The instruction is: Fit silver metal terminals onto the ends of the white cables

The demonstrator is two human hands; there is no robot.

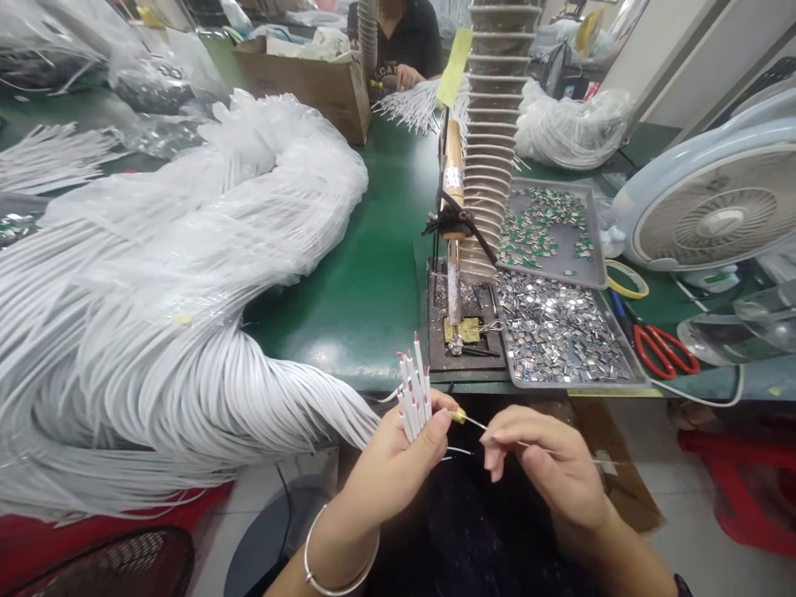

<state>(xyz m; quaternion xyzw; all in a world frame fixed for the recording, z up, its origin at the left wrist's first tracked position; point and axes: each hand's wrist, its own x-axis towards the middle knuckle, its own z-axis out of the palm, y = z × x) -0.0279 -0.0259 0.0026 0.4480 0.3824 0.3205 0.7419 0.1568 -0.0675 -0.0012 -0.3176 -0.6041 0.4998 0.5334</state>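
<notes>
- a silver bangle [336,560] is being worn on the left forearm, closest to the camera, while both bare forearms are being raised over the edge of the desk.
- the left hand [391,468] is being clenched around a small fanned bundle of white cables [415,398], whose red-marked tips are being pointed upward, away from the camera.
- the right hand [547,464] is being pinched closed on a thin wire [516,441], which is being stretched across toward the left hand; a small yellow tip [458,416] is being shown at its end, just beside the left hand's fingers.
- a huge hank of white cables [186,332], partly sleeved in clear plastic, is being left across the green desk [348,315], its loose ends reaching near the left hand.
- a clamped tool with a tan handle [453,178] is being held upright over a dark base plate [439,348].
- a metal tray of small silver pieces [578,383] and a metal tray of green-and-silver pieces [597,249] are being kept just beside it.
- red-handled scissors [665,350] and an electric fan [715,207] are being kept further right.
- a co-worker's hand [409,77] is being rested at the far side of the desk, beside a cardboard box [304,87].
</notes>
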